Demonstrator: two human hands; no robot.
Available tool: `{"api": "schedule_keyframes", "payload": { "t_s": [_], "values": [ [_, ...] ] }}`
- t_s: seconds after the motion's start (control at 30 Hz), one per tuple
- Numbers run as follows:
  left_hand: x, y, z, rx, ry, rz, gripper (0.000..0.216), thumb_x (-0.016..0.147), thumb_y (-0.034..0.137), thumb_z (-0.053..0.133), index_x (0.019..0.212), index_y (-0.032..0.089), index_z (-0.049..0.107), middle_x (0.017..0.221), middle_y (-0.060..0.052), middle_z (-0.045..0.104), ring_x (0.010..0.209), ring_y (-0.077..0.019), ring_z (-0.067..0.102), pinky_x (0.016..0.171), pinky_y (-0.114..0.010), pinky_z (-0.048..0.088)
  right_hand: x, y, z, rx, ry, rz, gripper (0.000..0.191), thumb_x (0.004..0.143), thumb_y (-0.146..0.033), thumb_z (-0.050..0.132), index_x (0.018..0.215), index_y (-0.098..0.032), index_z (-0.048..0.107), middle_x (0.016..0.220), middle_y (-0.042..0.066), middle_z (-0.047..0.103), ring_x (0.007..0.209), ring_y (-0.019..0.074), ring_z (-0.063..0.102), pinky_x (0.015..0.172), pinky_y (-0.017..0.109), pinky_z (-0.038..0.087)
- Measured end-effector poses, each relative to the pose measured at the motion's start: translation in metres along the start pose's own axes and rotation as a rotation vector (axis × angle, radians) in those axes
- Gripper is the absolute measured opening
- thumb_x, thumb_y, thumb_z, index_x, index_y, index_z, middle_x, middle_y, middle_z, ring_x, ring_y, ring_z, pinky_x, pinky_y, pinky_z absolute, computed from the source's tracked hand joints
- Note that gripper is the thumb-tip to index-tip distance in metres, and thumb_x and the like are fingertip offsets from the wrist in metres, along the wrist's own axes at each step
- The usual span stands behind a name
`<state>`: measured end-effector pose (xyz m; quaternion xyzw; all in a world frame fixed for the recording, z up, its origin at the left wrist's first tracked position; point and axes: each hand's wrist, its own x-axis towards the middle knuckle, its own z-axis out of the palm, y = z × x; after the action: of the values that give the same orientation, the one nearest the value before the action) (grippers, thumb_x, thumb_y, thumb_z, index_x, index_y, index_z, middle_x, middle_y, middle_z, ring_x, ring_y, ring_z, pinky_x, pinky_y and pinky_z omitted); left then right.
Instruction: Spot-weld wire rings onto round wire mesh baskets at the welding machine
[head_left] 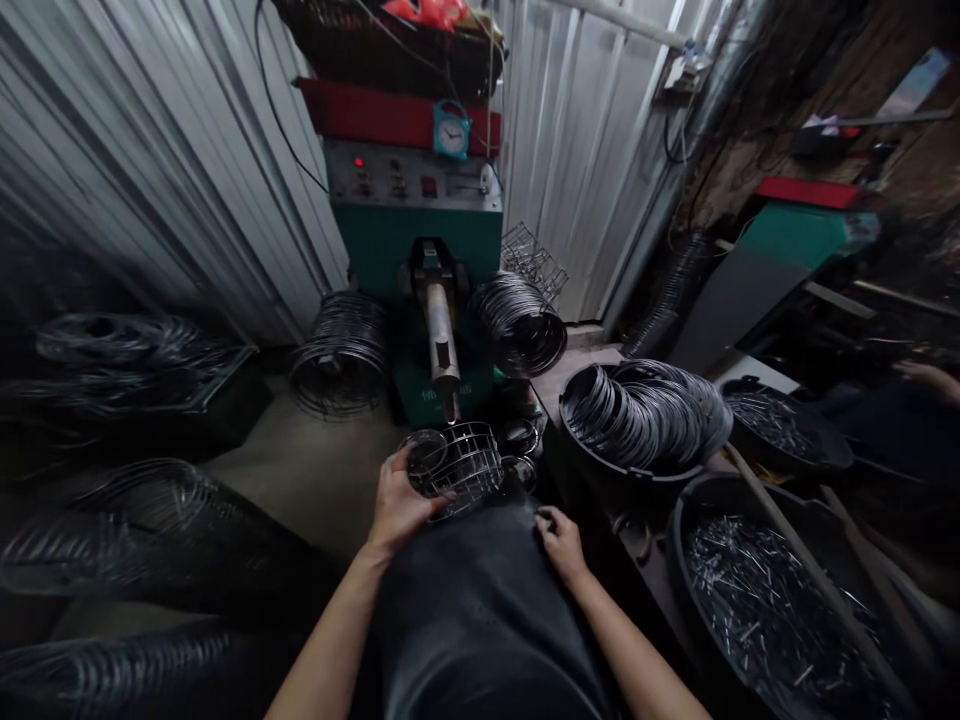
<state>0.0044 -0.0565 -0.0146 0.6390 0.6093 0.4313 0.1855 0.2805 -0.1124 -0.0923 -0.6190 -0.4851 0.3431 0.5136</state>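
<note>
My left hand (401, 508) grips a round wire basket (471, 462), thumb and fingers on its near left rim. The basket lies tilted on its side, just below the electrode tip (451, 408) of a green welding machine (360, 240). My right hand (560, 540) is closed, its fingers curled beside the black apron (487, 580) over my lap. Whatever those fingers hold, if anything, is too small to make out. Some metal rings (519, 436) sit just right of the basket.
Wire ring stacks hang left (341, 355) and right (521, 325) of the machine. On my right stand a tub of rings (637, 472) and a tub of short wire pieces (679, 540) with a stick across it. Wire coils (135, 530) lie left. Another person's hand (930, 380) shows far right.
</note>
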Motion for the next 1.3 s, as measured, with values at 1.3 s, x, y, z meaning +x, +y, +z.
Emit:
{"api": "schedule_keyframes", "payload": {
  "t_s": [1.3],
  "values": [
    [0.026,0.043,-0.005,0.273,-0.330,0.060,0.083,0.051,0.027,0.072,0.127,0.019,0.041,0.122,-0.010,0.048,0.115,-0.0306,0.043,0.098,-0.043,0.035,0.056,-0.134,0.059,-0.525,-0.757,-0.631,0.024,0.075,-0.008,0.060,0.097,-0.017,0.066,0.091,0.007,0.067,0.087,0.0178,0.064,0.078,0.028,0.050]
  ]
}}
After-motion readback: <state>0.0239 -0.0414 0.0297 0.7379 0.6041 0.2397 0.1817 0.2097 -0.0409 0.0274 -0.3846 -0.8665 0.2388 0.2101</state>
